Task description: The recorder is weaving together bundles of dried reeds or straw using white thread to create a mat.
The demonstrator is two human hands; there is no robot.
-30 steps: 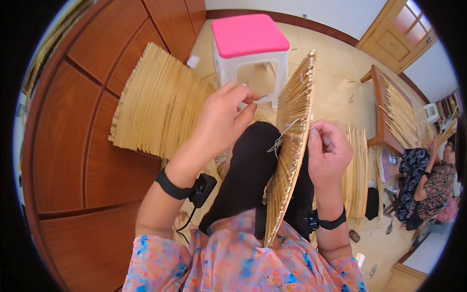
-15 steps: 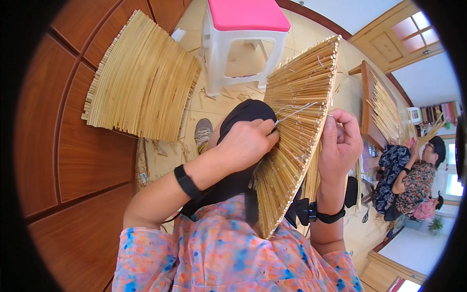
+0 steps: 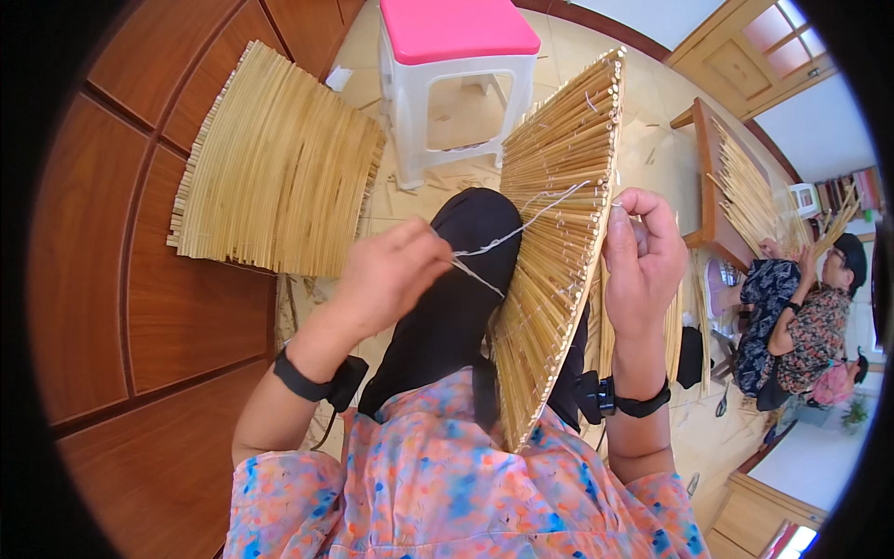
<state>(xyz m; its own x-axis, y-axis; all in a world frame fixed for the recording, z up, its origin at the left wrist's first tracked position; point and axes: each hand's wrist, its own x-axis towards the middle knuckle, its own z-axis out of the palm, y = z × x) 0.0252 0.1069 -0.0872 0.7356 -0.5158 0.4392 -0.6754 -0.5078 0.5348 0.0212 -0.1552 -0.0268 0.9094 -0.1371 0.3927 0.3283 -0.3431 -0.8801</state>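
Observation:
A mat of straw-coloured stalks [image 3: 559,233], bound with white stitches, stands tilted on its edge in front of my body, beside my black-clad knee. To its left, my left hand [image 3: 396,272] is closed, pinching white string [image 3: 507,240]. One strand runs from those fingers up across the mat's face; another slants down toward its near side. At the mat's right edge, my right hand [image 3: 644,265] is closed, thumb and forefinger pinched on a short white bit of string [image 3: 616,204]. Part of that string is hidden behind the mat's edge.
A second stalk mat [image 3: 279,163] leans against the brown wooden panels [image 3: 196,298] at left. Ahead stands a white stool with a pink seat [image 3: 456,30]. At right, a co-worker [image 3: 792,317] sits by a low wooden table [image 3: 712,186] with loose stalks. Stalk scraps litter the tiled floor.
My left hand has moved left and slightly down, away from the mat, drawing the white string out longer. My right hand has stayed near the mat's edge, with its fingers still pinched.

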